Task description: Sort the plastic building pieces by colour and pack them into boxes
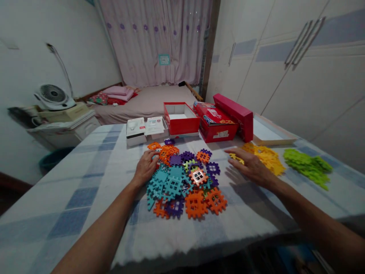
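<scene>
A mixed pile of toothed plastic building pieces lies before me, with teal pieces (pixel 168 180), orange pieces (pixel 196 204) and purple pieces (pixel 175 208) in it; a few green ones show among them. My left hand (pixel 146 166) rests against the pile's left edge, fingers loosely bent and apart, with no piece clearly gripped. Right of the pile, my right hand (pixel 249 165) is raised over the cloth and casts a shadow. Between its thumb and fingers shows a yellow building piece (pixel 237 158). Just beyond this hand lies a heap of yellow pieces (pixel 269 159).
Light green pieces (pixel 308 167) form a heap at the right. Behind stand a white box (pixel 136 139), an open red box (pixel 182 125), a second red box (pixel 219 131), a leaning red lid (pixel 236 116) and a shallow white tray (pixel 273 131). A checked cloth (pixel 82 194) covers the table.
</scene>
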The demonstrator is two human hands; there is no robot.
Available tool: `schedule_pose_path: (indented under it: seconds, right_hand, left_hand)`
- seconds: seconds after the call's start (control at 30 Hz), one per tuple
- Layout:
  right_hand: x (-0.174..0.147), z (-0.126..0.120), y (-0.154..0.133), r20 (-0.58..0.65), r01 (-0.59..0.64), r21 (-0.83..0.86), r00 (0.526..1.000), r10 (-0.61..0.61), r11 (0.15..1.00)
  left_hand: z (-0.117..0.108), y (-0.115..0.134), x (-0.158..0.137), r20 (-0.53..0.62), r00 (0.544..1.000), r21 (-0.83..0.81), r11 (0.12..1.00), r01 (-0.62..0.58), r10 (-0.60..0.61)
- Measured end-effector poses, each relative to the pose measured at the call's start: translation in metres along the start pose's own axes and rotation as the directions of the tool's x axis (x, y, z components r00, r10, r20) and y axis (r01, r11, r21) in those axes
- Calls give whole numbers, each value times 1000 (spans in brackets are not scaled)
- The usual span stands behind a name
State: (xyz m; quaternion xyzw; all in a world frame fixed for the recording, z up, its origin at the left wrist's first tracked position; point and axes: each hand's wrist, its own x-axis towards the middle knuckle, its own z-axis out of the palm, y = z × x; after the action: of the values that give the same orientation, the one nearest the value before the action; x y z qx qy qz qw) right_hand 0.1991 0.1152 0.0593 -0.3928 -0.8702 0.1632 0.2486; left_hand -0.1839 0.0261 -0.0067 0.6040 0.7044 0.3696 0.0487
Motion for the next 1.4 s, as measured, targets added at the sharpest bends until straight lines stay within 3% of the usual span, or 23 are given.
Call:
schedule_pose_path:
  seconds: [0.17, 0.33, 0.5, 0.7, 0.8, 0.93, 1.1, 1.23, 1.4]
  right_hand:
    - [31, 35, -60, 143, 229, 140, 958, -248, 963]
    - [39, 74, -75, 195, 433, 147, 869, -455, 889]
    - [36, 82, -53, 160, 357, 139, 912, -377, 923]
    - [42, 73, -22, -19, 210, 19, 978, -210, 977]
    - [41, 73, -29, -30, 214, 27, 976, -214, 976]
    - [36, 80, -50, 77, 280, -19, 958, -277, 960]
    - [35, 89, -60, 158, 195, -120, 972, -175, 973]
    - [38, 87, -55, 128, 149, -141, 983, -131, 979]
    - [43, 83, -42, 13, 140, -51, 990, -139, 989]
  left_hand:
    - [0, 0, -1, -1, 1000, -5, 1000, -6, 6]
    - [1, 0, 0, 0, 1000, 2, 1000, -8, 8]
    - [5, -4, 1, 0, 1000, 12, 1000, -8, 8]
    - [6, -6, 0, -4, 1000, 15, 1000, -27, 27]
    - [5, -5, 1, -6, 999, 19, 999, -37, 37]
    - [5, -6, 1, 3, 999, 24, 999, -43, 43]
    - [5, -6, 0, -17, 999, 25, 999, -37, 37]
    - [5, -4, 0, -13, 999, 23, 999, -44, 44]
    - [3, -2, 0, -24, 999, 22, 999, -46, 47]
